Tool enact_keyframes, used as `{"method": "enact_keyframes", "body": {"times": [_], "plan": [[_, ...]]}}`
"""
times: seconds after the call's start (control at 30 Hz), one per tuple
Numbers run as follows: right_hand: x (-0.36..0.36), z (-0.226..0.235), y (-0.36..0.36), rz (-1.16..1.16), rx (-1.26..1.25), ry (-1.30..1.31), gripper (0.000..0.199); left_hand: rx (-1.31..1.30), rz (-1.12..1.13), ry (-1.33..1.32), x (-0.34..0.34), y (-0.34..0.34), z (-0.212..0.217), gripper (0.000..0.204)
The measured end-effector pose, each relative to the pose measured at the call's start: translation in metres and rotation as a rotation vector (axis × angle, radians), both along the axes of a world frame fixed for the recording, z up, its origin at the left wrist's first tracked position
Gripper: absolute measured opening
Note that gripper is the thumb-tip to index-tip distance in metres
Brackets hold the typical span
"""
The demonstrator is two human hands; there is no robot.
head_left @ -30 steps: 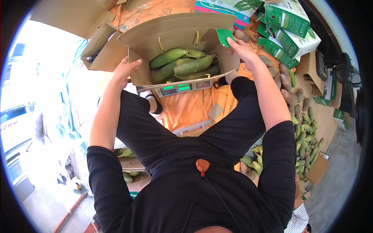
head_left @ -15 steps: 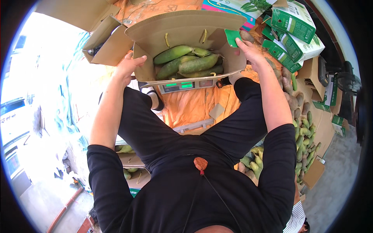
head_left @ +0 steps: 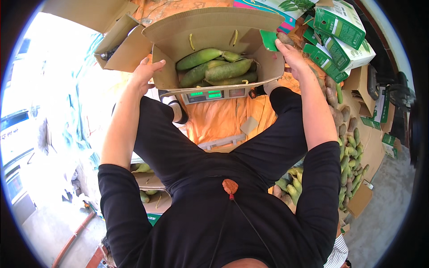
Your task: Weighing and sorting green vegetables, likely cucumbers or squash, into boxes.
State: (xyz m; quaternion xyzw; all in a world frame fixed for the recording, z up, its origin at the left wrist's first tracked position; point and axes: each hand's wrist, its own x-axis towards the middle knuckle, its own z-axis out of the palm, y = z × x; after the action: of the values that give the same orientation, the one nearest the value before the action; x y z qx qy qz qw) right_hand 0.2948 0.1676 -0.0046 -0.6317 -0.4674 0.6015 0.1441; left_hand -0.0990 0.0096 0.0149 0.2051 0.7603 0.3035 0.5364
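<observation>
An open cardboard box (head_left: 167,79) stands on a digital scale (head_left: 203,96) in front of me, between my feet. Inside lie several long, thick green radishes (head_left: 229,70), and two yellow cord loops hang from its back wall. My left hand (head_left: 144,75) is at the box's left wall, its thumb over the edge and its fingers outside, partly hidden. At the right wall, my right hand (head_left: 292,58) holds the edge beside a raised green flap (head_left: 268,40).
Left of the box sits another cardboard box (head_left: 123,51) with a dark object in it. Green-and-white cartons (head_left: 339,27) pile up at the far right. Many more radishes (head_left: 351,165) lie along my right side. Orange sheeting (head_left: 223,118) covers the floor.
My left hand has shifted slightly left, with its thumb still over the box edge. My right hand has moved slightly right. The radishes lie as before.
</observation>
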Motion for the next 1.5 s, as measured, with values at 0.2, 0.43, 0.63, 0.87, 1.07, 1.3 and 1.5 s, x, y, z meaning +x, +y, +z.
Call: {"method": "enact_keyframes", "body": {"times": [0.2,0.43,0.63,0.87,1.07,1.3,1.5], "plan": [[-0.002,0.001,0.001,0.006,0.008,-0.034,0.065,0.006,0.026,0.018,0.002,-0.001,0.000,0.095],[-0.003,0.001,0.001,0.008,0.006,-0.033,0.064,-0.003,0.007,0.026,0.005,0.000,0.001,0.094],[-0.005,0.005,0.001,0.085,0.024,-0.011,0.060,0.039,0.016,0.031,0.010,0.001,0.000,0.088],[-0.022,0.010,0.001,-0.033,0.173,-0.021,0.060,0.197,0.089,-0.034,0.016,0.000,0.001,0.084],[-0.026,0.022,0.014,-0.100,0.282,0.150,0.049,0.293,0.248,-0.027,0.008,-0.006,0.014,0.080],[-0.054,0.060,0.019,-0.091,0.311,0.342,0.041,0.367,0.302,-0.030,-0.031,-0.019,0.045,0.091],[-0.119,0.115,0.005,0.096,0.376,0.281,0.045,0.466,0.393,-0.006,-0.096,-0.045,0.072,0.092]]}}
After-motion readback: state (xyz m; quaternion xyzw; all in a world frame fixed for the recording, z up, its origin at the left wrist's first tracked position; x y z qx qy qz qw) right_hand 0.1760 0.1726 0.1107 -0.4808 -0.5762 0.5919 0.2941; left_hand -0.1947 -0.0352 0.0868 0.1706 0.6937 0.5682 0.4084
